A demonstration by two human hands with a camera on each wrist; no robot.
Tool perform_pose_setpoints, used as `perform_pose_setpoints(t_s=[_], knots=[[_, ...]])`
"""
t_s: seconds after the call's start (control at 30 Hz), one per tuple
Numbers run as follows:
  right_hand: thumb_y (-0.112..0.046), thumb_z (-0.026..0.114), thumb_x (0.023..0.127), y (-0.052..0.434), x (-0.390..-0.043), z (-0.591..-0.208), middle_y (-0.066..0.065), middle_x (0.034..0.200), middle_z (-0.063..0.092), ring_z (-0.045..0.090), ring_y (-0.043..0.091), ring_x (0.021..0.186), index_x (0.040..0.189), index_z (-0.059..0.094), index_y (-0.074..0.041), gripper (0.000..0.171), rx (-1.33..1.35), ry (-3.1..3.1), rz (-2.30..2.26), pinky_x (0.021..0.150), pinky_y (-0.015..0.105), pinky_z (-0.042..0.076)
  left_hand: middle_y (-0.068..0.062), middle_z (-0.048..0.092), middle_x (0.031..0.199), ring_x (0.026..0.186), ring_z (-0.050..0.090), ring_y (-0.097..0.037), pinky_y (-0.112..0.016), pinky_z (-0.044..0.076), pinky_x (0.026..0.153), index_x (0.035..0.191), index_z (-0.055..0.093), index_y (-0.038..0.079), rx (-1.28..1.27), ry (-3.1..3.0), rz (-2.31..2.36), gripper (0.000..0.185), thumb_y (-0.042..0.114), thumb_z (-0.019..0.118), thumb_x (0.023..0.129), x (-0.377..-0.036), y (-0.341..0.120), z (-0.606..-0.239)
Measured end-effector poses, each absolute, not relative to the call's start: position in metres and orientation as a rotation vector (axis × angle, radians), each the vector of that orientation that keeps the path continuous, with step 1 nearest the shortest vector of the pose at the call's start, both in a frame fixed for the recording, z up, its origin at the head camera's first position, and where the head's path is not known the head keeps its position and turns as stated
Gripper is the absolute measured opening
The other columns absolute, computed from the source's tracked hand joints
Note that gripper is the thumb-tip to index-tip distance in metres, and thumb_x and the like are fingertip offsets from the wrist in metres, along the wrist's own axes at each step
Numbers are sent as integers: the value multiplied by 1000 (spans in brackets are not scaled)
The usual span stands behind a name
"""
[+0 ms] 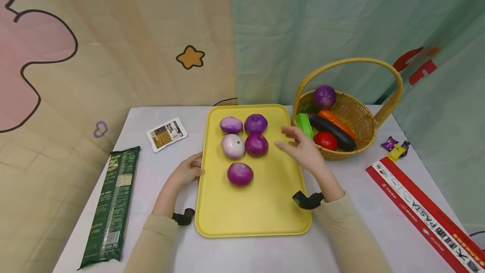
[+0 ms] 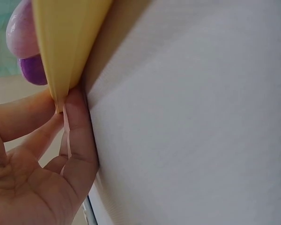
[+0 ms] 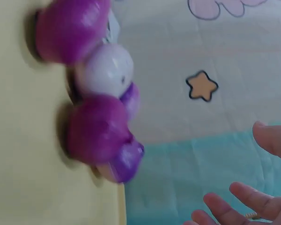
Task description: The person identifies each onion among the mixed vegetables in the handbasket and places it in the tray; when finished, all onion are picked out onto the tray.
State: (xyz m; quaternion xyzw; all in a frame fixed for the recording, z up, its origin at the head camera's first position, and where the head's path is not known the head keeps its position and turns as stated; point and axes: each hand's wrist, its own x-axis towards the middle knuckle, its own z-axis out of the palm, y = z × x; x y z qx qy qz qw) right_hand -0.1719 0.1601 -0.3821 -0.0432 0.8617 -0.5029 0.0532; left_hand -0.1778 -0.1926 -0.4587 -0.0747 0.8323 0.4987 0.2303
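Several purple onions lie on a yellow tray (image 1: 273, 210). Two, a streaked onion (image 1: 231, 125) and a dark onion (image 1: 256, 124), are at the back; a pale onion (image 1: 233, 145) and a deep purple onion (image 1: 257, 144) sit before them, and a single onion (image 1: 240, 174) lies nearer the front. My left hand (image 1: 186, 172) pinches the tray's left rim; the left wrist view shows that rim (image 2: 61, 89) between thumb and fingers. Over the tray's right side my right hand (image 1: 303, 151) hovers with spread fingers, holding nothing, close to the basket.
A wicker basket (image 1: 365, 132) at the back right holds an onion, an eggplant (image 1: 333, 132), a tomato and other vegetables. Candies (image 1: 395, 151) and a red pasta box (image 1: 424, 214) lie right. On the left are a green packet (image 1: 111, 205) and a small white pack (image 1: 166, 134).
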Motion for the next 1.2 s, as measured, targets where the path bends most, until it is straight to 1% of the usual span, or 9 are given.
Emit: perform_pose_setpoints(t_s=[0.17,0.27,0.43,0.57,0.67,0.83,0.97,1.2], knots=[[-43,63,94,207,-194,-358,21,143,48,44,37,133,146,41,-4,69,101,2744,-1561,112,53,37,-19,52,115,95,58,-22,-34,56,86,153,33,4,-196,2302,1367,68,1,58,90,-177,-195,-457],[-45,61,94,229,-212,-351,21,146,45,42,36,136,148,38,-4,72,231,2756,-1643,113,52,36,-19,52,114,94,57,-22,-34,56,85,153,32,3,-194,2310,1366,68,0,58,90,-176,-196,-457],[-46,62,92,256,-249,-355,17,152,37,38,32,139,151,32,-8,77,475,2720,-1784,116,45,35,-18,52,113,93,58,-21,-33,56,84,152,33,3,-211,2304,1370,67,0,58,90,-174,-198,-461],[-46,64,90,267,-272,-365,15,157,30,32,30,142,154,27,-12,81,628,2666,-1844,117,42,32,-18,53,112,92,58,-21,-32,56,82,152,34,2,-209,2304,1383,67,-1,58,89,-173,-198,-464],[-46,63,90,273,-284,-375,16,160,23,28,30,145,156,21,-11,86,683,2615,-1857,119,42,30,-17,53,110,90,58,-20,-31,56,79,151,35,2,-207,2303,1394,67,-1,58,89,-172,-197,-466],[-45,61,92,278,-295,-392,19,161,15,24,32,147,157,11,-6,91,722,2540,-1848,120,42,29,-18,53,109,90,58,-21,-33,56,79,151,36,2,-210,2309,1404,67,-2,59,88,-171,-194,-466],[-44,60,92,281,-301,-401,18,162,12,21,31,148,157,8,-3,93,742,2468,-1869,121,42,27,-18,54,111,92,58,-21,-33,57,80,151,37,2,-209,2322,1402,67,-2,58,88,-171,-192,-466],[-44,61,91,279,-308,-409,17,162,10,17,30,149,156,9,-3,93,794,2418,-1886,123,40,21,-16,53,109,91,58,-20,-33,57,80,151,37,4,-228,2326,1413,66,-1,59,88,-173,-190,-463]])
